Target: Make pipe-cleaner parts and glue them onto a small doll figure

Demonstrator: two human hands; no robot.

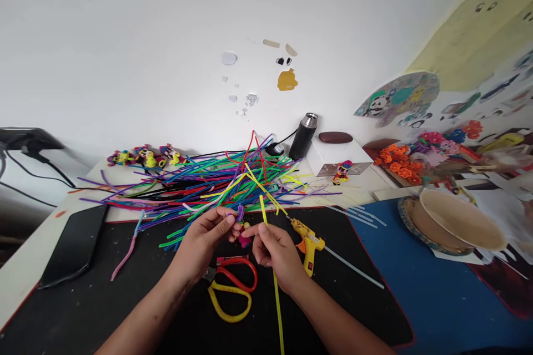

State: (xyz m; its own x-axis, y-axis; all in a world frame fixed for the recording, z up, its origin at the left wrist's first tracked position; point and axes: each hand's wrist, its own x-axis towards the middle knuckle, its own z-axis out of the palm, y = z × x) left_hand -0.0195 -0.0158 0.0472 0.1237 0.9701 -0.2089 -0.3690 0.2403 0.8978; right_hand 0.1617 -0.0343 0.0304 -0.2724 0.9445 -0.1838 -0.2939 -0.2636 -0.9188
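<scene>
My left hand (206, 233) is closed in a pinch on a small pipe-cleaner figure (242, 227) with purple and pink parts. My right hand (277, 252) is closed on a long yellow pipe cleaner (277, 299) that runs up past the fingers and down toward me. The two hands meet over a black mat (83, 310). Red-and-yellow scissors (231, 288) lie just below the hands. A yellow glue gun (308, 238) lies right of my right hand with a clear glue stick (353, 269) sticking out of its back.
A big heap of coloured pipe cleaners (200, 183) covers the table behind the hands. Small finished figures (145, 156) line the back left. A phone (75, 244) lies at left. A black flask (303, 136), a white box (339, 158) and a woven bowl (453, 219) stand to the right.
</scene>
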